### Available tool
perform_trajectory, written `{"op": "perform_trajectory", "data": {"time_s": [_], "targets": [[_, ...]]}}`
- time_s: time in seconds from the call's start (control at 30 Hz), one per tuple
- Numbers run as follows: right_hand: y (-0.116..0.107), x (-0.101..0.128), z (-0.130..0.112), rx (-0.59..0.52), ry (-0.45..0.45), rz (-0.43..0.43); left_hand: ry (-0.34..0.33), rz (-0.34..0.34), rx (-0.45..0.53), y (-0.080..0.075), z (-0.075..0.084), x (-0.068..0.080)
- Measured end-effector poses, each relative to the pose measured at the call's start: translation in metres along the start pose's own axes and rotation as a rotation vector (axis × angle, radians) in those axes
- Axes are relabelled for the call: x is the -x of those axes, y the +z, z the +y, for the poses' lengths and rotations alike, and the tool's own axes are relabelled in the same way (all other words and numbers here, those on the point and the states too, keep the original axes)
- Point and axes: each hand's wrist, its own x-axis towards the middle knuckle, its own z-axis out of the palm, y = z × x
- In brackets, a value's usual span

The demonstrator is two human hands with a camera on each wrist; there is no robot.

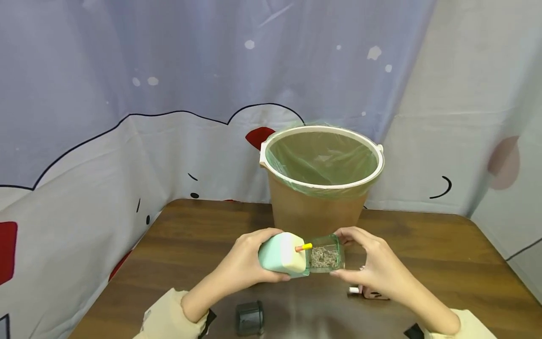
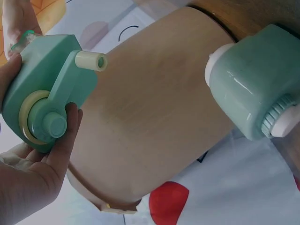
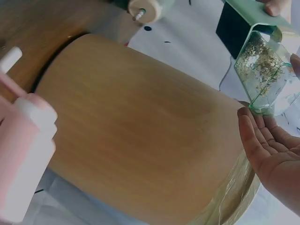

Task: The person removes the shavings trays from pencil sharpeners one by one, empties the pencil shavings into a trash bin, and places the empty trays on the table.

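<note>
Just above the near middle of the wooden table (image 1: 423, 245), the mint pencil sharpener (image 1: 281, 254) is grasped by the left hand (image 1: 245, 259) while the right hand (image 1: 377, 263) pinches its clear shavings drawer (image 1: 325, 256), directly before the lined brown bin (image 1: 319, 179).

Staged recording booth, not a lived-in room: cartoon-print curtain (image 1: 127, 117) draped behind, small wooden table (image 1: 444, 263), lined waste bin (image 1: 322, 179) on it.
</note>
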Motion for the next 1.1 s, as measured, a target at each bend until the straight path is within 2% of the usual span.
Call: {"op": "perform_trajectory", "data": {"time_s": [0.1, 0.2, 0.67, 0.93, 1.1], "targets": [[0.000, -0.001, 0.000, 0.001, 0.017, 0.007, 0.011, -0.003, 0.000, 0.000, 0.000, -0.001], [0.000, -0.001, -0.001, 0.002, 0.025, 0.013, -0.006, -0.006, 0.002, 0.000, 0.001, 0.000], [0.003, 0.001, 0.002, -0.002, 0.018, 0.006, -0.006, -0.022, 0.006, 0.002, -0.003, 0.001], [-0.003, 0.007, 0.011, 0.033, -0.003, -0.035, -0.057, -0.081, 0.065, 0.016, -0.007, -0.008], [-0.008, 0.014, 0.018, 0.018, 0.034, -0.073, -0.092, -0.114, 0.086, 0.024, -0.015, -0.016]]}}
